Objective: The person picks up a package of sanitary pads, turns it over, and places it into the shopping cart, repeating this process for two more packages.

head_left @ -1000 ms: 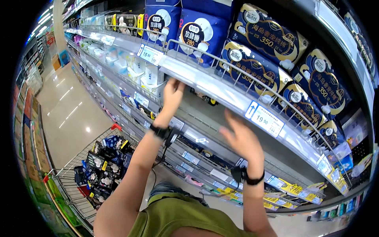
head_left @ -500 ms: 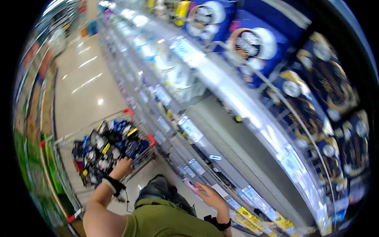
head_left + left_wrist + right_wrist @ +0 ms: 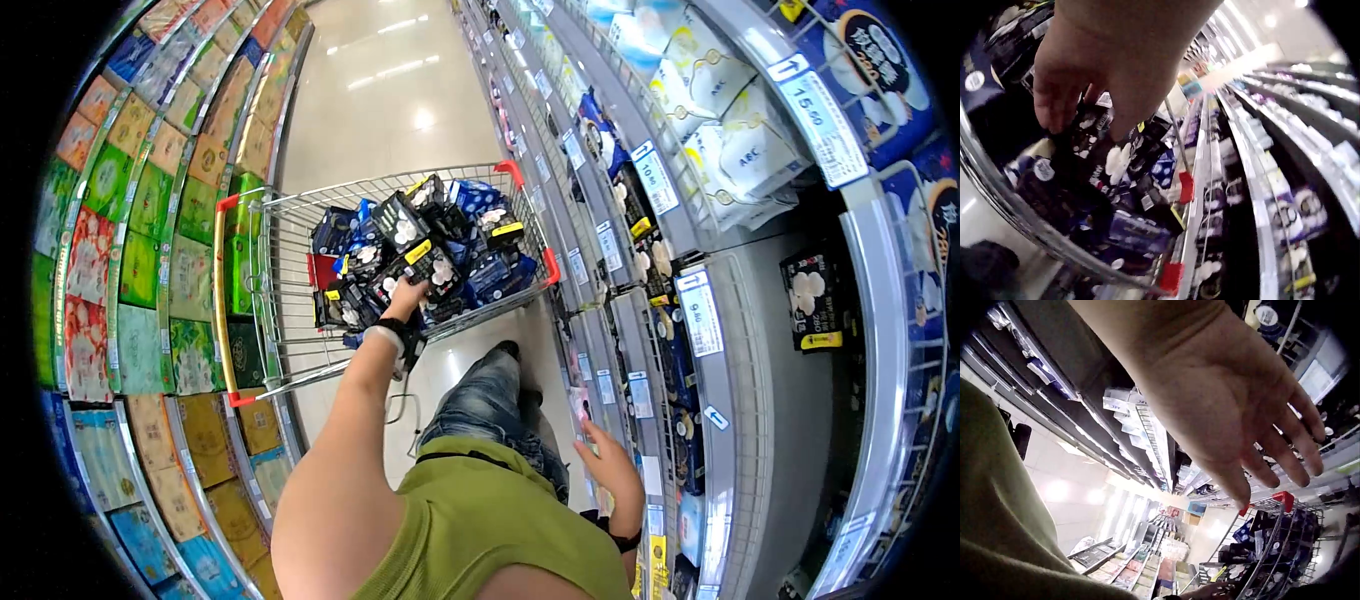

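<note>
My left hand [image 3: 408, 298] reaches down into the shopping cart [image 3: 340, 375]. It grips a black pack of sanitary pads [image 3: 433, 270] with white cotton bolls and a yellow label, lying on top of the pile. In the left wrist view, the fingers [image 3: 1054, 115] bend over one side of that pack and the thumb [image 3: 1125, 122] lies on the other. More black and dark blue packs [image 3: 487, 272] fill the cart around it. Holding nothing, my right hand [image 3: 612, 468] hangs beside the shelving with its fingers spread, as the right wrist view also shows.
Shelves with price tags [image 3: 700, 312] run along the right. One black pack [image 3: 812, 300] stands deep on a shelf there, near white ABC packs [image 3: 735, 160]. Boxed goods [image 3: 140, 260] line the left side. Tiled floor [image 3: 385, 90] stretches beyond the cart.
The left hand has left the shelf edge and moved into the cart, onto a pack. My right hand has dropped away from the shelf. The head view has turned toward the cart.
</note>
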Motion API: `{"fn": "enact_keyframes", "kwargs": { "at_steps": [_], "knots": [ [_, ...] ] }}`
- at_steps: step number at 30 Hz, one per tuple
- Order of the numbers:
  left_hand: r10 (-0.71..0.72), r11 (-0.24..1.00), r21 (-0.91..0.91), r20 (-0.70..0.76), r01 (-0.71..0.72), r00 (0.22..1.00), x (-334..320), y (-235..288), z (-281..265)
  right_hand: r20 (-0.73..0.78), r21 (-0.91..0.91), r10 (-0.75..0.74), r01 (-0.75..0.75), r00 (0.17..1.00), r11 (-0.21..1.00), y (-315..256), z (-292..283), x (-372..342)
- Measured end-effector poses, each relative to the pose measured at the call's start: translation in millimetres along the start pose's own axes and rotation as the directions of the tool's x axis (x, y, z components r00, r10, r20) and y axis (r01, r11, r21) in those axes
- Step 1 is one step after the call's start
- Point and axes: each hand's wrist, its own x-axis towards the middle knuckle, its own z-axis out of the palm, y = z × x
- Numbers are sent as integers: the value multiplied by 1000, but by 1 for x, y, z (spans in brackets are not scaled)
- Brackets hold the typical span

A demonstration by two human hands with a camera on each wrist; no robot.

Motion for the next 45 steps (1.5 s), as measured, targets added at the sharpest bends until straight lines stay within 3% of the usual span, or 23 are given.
{"fn": "enact_keyframes", "kwargs": {
  "at_steps": [2,4,6,7,10,11,14,16,19,20,21,24,28,30,32,34,35,36,38,40,41,42,45],
  "knots": [
    [-138,970,-188,81,151,987,-7,25,3,-76,46,63,-59,995,997,2,-6,-2],
    [-221,949,-237,-24,209,975,-4,28,16,-116,43,68,-64,991,997,10,-9,-5],
    [-224,971,62,-106,231,969,2,33,23,-167,52,107,-99,980,994,18,-9,-8],
    [-237,960,61,-346,274,908,78,-53,51,-184,62,109,-99,977,993,15,-11,-11],
    [-163,980,-168,-385,105,908,59,-28,69,-213,135,174,-148,961,980,15,-6,-22],
    [-54,942,-335,-251,-34,967,53,-21,67,-225,138,180,-152,958,979,17,-4,-24],
    [145,900,-387,-170,-202,975,-1,45,64,-226,196,144,-100,963,976,28,4,-25],
    [241,894,-412,111,-176,964,-51,84,61,-239,206,88,-38,967,978,36,9,-23],
    [446,894,-249,541,-371,713,-113,125,71,-340,200,-3,75,940,977,24,7,-10],
    [262,964,-159,696,-212,669,-145,151,72,-354,145,-27,83,935,986,10,1,-7],
    [185,969,-48,786,-241,590,-161,162,80,-365,90,-47,85,930,992,-6,-6,-5],
    [115,983,-50,921,-179,373,-210,187,104,-457,-52,-201,199,867,979,-38,-17,-5],
    [429,816,-313,891,-486,147,-232,196,121,-570,136,-234,372,788,918,-36,-25,-19],
    [243,962,-244,970,-122,-22,-231,205,113,-581,300,-227,465,782,833,-25,-29,-33],
    [355,935,-355,929,19,-110,-239,218,109,-541,581,-240,565,806,586,-17,-29,-49],
    [260,962,-258,966,-85,8,-232,208,113,-557,696,-249,608,793,381,12,-8,-52],
    [305,906,-297,952,-302,-19,-231,205,112,-505,790,-305,575,807,213,15,-3,-55],
    [297,905,-293,954,-309,-37,-238,207,111,-461,858,-372,512,805,44,6,-3,-58],
    [395,877,-392,917,-277,-48,-257,210,108,-568,800,-292,600,770,26,2,1,-65],
    [351,893,-358,933,-273,-75,-268,209,108,-570,816,-213,577,793,-33,9,4,-65],
    [297,935,-302,953,-188,-52,-273,207,110,-557,818,-132,569,820,84,11,5,-71],
    [240,965,-242,970,-101,-33,-275,205,110,-546,837,-143,546,826,-41,12,7,-69],
    [201,966,-204,979,-160,-34,-280,203,111,-508,858,-96,513,856,35,17,10,-73]
  ]
}}
